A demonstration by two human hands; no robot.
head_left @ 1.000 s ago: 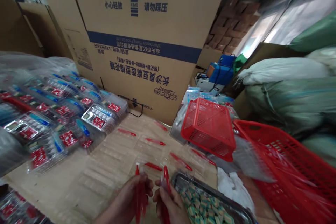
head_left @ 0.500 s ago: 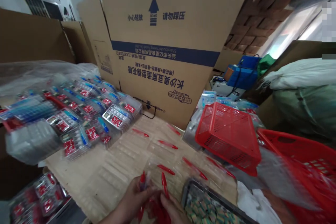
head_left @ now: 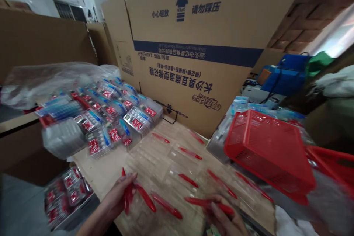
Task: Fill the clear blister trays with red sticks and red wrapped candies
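— Cardboard cartons (head_left: 193,25) stand at the back of this head view, yes? What is lying in front of them?
— Yes, and the biggest one has a blue stripe. Before it lie many clear packs with red labels (head_left: 114,134). On the right side, a red plastic basket (head_left: 268,151) sits tilted.
— And how are the hands?
— Left hand (head_left: 110,201) is closed around a few red pen-shaped pieces (head_left: 127,195). Right hand (head_left: 224,217) is curled and holds one long red piece (head_left: 206,202), but it is a little blurred.
— Where are the other red pieces?
— Two more red pieces (head_left: 146,198) lie just beside the left hand. Others (head_left: 188,180) rest apart on clear plastic trays (head_left: 166,162), between the hands and the packs.
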